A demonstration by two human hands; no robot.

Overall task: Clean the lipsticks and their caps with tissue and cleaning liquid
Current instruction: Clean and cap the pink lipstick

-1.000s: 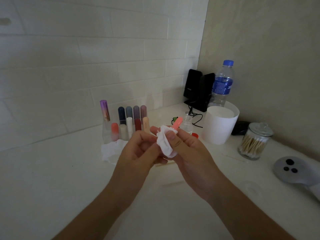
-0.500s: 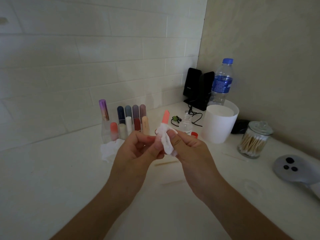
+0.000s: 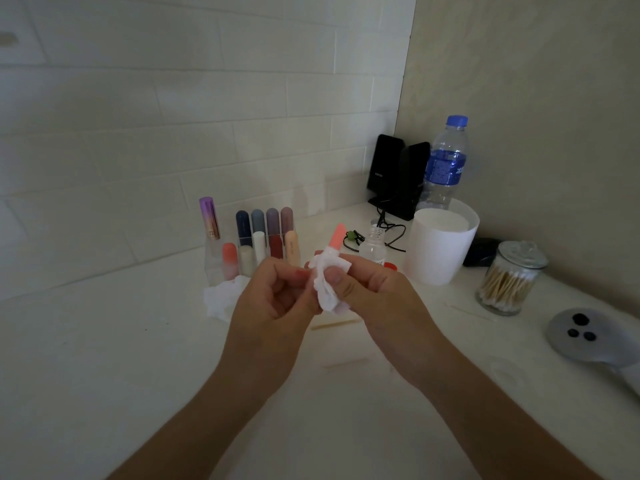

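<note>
Pink lipstick (image 3: pixel 337 235) more upright than a second ago; right hand (image 3: pixel 374 289) pinches tissue (image 3: pixel 327 291) round it, left hand (image 3: pixel 270 296) grips its hidden base. Uncapped bottle (image 3: pixel 373 245), lipstick rack (image 3: pixel 256 247) behind.

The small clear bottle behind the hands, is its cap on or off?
Off: the small clear bottle shows a bare threaded neck, and what looks like its red cap lies beside it.

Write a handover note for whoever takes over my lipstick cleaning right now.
Left hand pinches the pink lipstick low down, beside the tissue.
Right hand holds the tissue wrapped round that lipstick; its tip sticks out above.
Other lipsticks stand in the clear rack; liquid bottle open behind the hands, crumpled tissue by the rack.
Done: cannot tell which are clean.
Left: finish this one, then the rest.
</note>
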